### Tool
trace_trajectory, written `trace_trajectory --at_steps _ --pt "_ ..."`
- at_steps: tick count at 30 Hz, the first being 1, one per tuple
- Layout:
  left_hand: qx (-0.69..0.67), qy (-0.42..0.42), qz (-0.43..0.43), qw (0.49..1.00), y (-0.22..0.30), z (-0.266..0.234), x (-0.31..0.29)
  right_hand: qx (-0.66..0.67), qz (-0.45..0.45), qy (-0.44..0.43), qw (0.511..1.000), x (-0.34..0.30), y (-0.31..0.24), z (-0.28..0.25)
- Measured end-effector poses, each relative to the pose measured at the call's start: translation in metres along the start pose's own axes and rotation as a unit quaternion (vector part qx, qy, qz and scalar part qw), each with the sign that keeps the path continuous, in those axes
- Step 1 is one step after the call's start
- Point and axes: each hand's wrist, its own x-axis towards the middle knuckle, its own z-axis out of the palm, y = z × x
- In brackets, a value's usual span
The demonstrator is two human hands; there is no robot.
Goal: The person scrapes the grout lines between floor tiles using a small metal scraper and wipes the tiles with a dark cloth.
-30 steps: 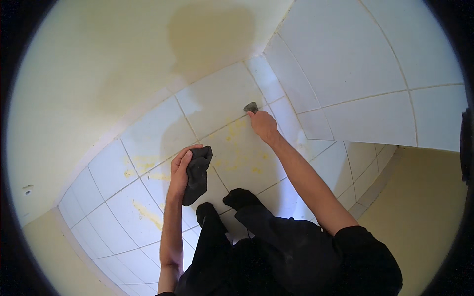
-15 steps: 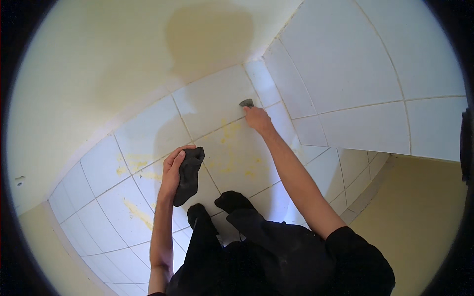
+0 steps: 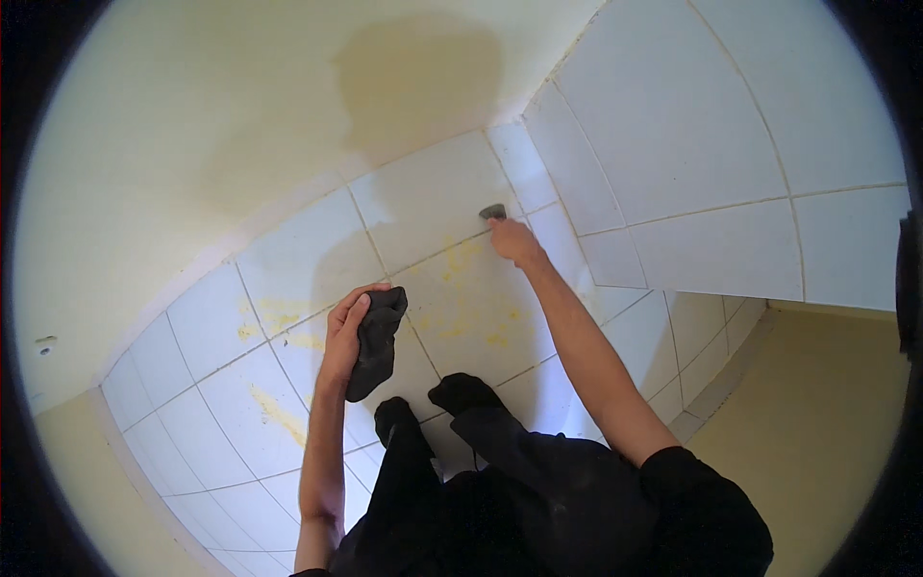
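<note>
Left hand [image 3: 344,332]: fingers clenched round a dark cloth [image 3: 377,338], hanging above the white floor tiles [image 3: 240,385] with yellow stains [image 3: 473,313]. Right hand [image 3: 514,240]: reaching to the corner by the tiled wall [image 3: 692,144], fingertips pinching a small grey object [image 3: 493,211], likely a scraper. Step looks like spot-cleaning; wiping the stains seems to call for the cloth.

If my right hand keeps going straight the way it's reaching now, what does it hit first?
Probably the small grey object at the fingertips of your right hand; it looks to be touching it already. Just beyond is the tiled wall, though depth is unclear.
</note>
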Motion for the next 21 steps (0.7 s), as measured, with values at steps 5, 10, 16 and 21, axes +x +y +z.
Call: trace_trajectory --at_steps 5,10,16,21 --pt "-0.011 -0.015 0.004 1.0 0.004 0.009 0.003 0.018 0.042 0.044 0.998 0.02 0.024 0.014" --pt "0.01 0.001 0.007 1.0 -0.001 0.003 0.002 0.061 0.059 -0.013 0.996 -0.003 -0.006 -0.006" --pt "-0.013 0.005 -0.009 1.0 0.009 0.003 -0.008 0.012 0.004 0.081 0.997 -0.009 0.007 -0.016" --pt "-0.004 0.002 -0.001 1.0 0.004 0.001 -0.005 -0.077 0.007 0.031 0.996 0.007 0.028 -0.007"
